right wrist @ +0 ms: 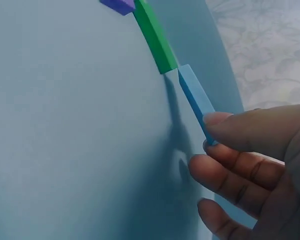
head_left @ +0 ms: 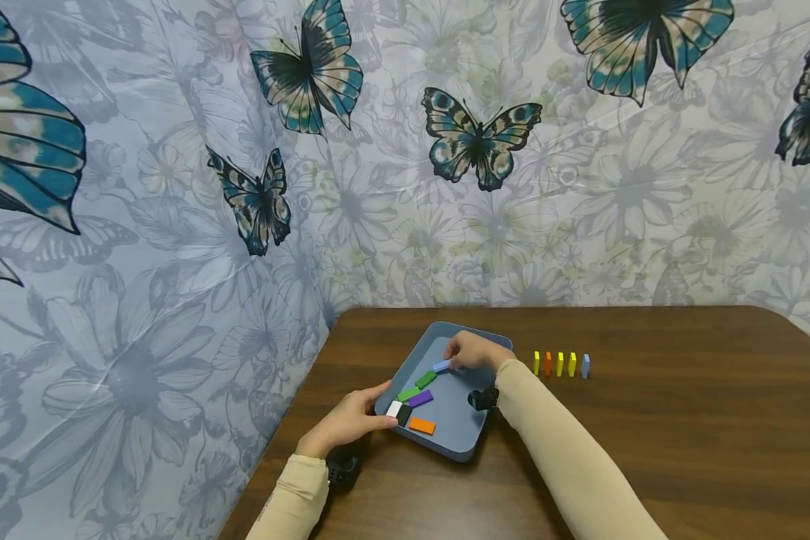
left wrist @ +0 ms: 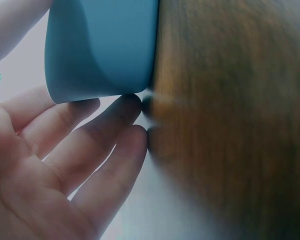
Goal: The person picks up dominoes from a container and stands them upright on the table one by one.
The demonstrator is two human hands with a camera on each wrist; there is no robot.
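Note:
A blue-grey rectangular tray [head_left: 455, 412] sits at an angle on the table. My left hand [head_left: 347, 421] grips its near left corner, thumb at the rim and fingers against the outer wall [left wrist: 102, 50]. Inside the tray, my right hand [head_left: 474, 351] pinches one end of a light blue domino-like block [right wrist: 196, 95] between thumb and fingers. The block's other end meets a green block [right wrist: 156, 40]. A second green block [head_left: 408, 394], a purple block [head_left: 421, 398], a white block [head_left: 394, 409], a black block [head_left: 403, 415] and an orange block [head_left: 421, 426] lie toward the near left.
Right of the tray, several blocks stand upright in a row: yellow ones [head_left: 560, 364], an orange one [head_left: 548, 364] and a light blue one [head_left: 586, 366]. The brown wooden table [head_left: 688, 435] ends at a butterfly-patterned cloth backdrop [head_left: 391, 247].

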